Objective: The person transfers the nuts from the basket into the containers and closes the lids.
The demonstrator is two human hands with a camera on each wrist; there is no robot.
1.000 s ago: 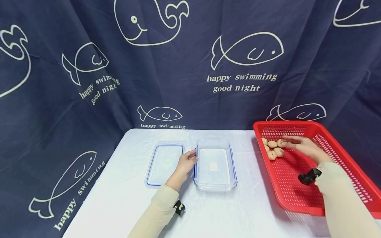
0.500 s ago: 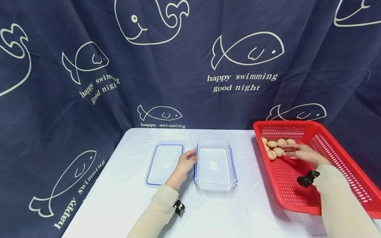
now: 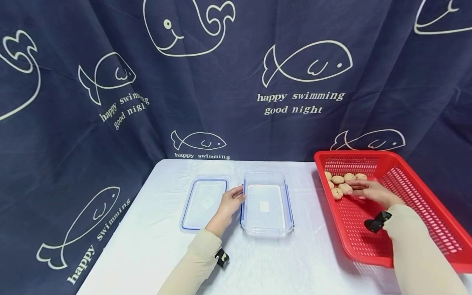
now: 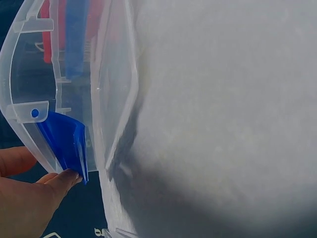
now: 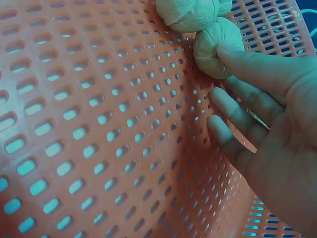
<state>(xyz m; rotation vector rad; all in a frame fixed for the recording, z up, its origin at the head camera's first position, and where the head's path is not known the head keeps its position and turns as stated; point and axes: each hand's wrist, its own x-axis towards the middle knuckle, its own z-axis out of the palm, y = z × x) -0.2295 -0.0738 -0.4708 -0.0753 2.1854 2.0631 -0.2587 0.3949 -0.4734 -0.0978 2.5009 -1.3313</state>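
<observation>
Walnut point(image 5: 208, 57), pale and wrinkled, sits pinched between thumb and forefinger of my right hand point(image 3: 374, 193), whose other fingers stay loosely bent above the basket floor. That wrist reaches leftward; just beyond its fingertips I see more walnuts point(image 3: 337, 179) clustered. Around it rises the red slotted plastic basket point(image 3: 365, 259). My left hand point(image 3: 229, 203), angled forward, has its fingers fairly straight, touching a clear rectangular container point(image 3: 265, 232) to its right and its glossy blue latch point(image 4: 67, 144). Left of that hand, a translucent blue-edged lid point(image 3: 204, 205) lies flat on the white-covered worktop point(image 3: 147, 229).
</observation>
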